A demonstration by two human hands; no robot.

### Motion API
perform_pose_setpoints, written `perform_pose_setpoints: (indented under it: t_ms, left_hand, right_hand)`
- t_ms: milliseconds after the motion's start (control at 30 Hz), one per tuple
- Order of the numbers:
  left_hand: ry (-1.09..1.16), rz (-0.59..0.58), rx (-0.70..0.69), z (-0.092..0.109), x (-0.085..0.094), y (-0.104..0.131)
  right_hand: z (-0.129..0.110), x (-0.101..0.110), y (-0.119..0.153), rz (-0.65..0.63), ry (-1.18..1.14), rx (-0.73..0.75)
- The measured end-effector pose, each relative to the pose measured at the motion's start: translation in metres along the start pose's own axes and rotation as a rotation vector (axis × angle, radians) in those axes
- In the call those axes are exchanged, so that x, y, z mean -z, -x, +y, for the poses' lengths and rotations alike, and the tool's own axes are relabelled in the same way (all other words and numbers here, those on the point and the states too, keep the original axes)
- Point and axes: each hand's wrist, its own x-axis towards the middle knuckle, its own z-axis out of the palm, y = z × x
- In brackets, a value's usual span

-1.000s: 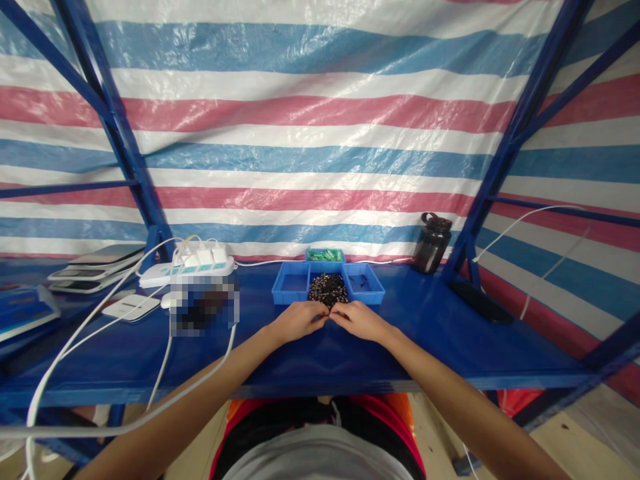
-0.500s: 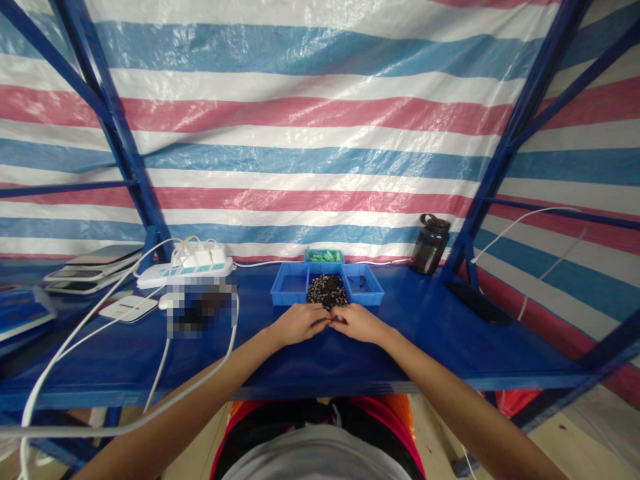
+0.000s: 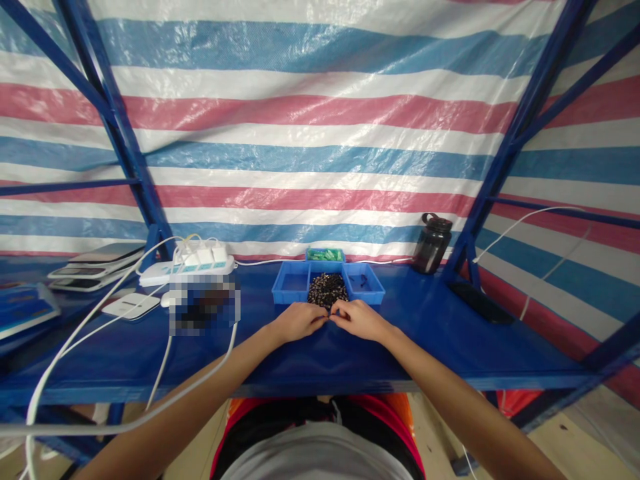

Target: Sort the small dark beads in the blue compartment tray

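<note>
Head cam: left hand [image 3: 299, 321] & right hand [image 3: 361, 319] fingertip-to-fingertip, just before parts tray [image 3: 327, 289].

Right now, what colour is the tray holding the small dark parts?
Blue: the tray, in the head view.

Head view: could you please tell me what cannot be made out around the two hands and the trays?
- What the left hand and right hand pinch between them: too small, covered by fingertips.
- The dark pieces in the middle tray: too small to identify.
- The thing beside the power strip: blurred by a pixelated patch.
- The person's lap: cut off by the bottom edge.
</note>
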Motion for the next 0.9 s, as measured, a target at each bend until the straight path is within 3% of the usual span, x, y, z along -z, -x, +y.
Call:
perform_pose_setpoints:
  t_ms: [233,433,533,600,767,900]
  left_hand:
    - [-0.021,0.006,0.083,0.001,0.002,0.001]
    - [-0.115,0.009,0.204,-0.004,0.001,0.001]
    - [-0.145,0.006,0.236,-0.005,0.0,0.0]
    - [-0.151,0.004,0.241,-0.005,-0.001,0.0]
    - [-0.158,-0.01,0.247,-0.005,-0.002,0.001]
    - [-0.174,0.0,0.266,-0.004,-0.006,0.001]
  right_hand:
    - [0.004,-0.001,0.001,0.107,0.011,0.017]
    - [0.033,0.012,0.001,0.443,0.187,-0.302]
    - [0.042,0.016,0.001,0.485,0.195,-0.385]
    - [0.038,0.013,0.0,0.418,0.15,-0.338]
    - [0.013,0.0,-0.002,0.059,0.099,-0.092]
    - [0.006,-0.006,-0.003,-0.074,0.117,-0.07]
